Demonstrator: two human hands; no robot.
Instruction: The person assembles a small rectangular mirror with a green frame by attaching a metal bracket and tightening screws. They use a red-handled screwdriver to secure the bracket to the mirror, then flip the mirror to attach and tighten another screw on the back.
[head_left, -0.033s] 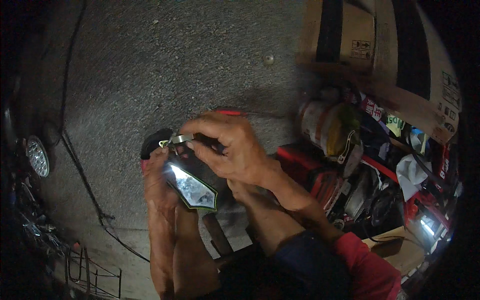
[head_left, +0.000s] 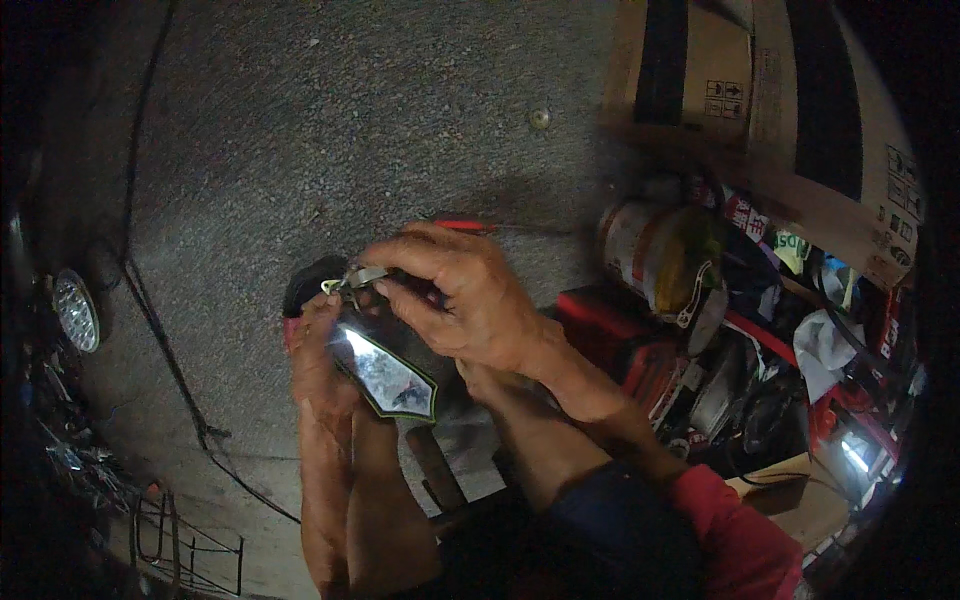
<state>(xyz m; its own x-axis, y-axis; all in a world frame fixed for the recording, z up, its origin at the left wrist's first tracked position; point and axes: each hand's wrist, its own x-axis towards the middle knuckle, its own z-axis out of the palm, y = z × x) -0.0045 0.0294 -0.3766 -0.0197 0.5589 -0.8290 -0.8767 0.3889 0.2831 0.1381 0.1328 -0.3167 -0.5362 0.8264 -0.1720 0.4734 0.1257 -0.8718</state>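
A mirror (head_left: 395, 382) with a pointed, many-sided glass and a yellow-green rim sits in my left hand (head_left: 320, 355), whose fingers are wrapped round its upper end. My right hand (head_left: 475, 295) pinches a small flat metal piece (head_left: 370, 273), perhaps a spanner, between thumb and fingertips. It meets the mirror's mounting end (head_left: 331, 287), where a small bright yellow-green fitting shows. Glare and my fingers hide the exact joint. Both hands are close together above the ground, over my bare legs.
A red-handled tool (head_left: 460, 226) lies on the rough ground beyond my right hand. To the right are a tub (head_left: 640, 255), a red case (head_left: 600, 325), jumbled parts and large cartons (head_left: 810, 110). A black cable (head_left: 165, 345), a round lamp (head_left: 75, 310) and a wire rack (head_left: 190, 545) are at left.
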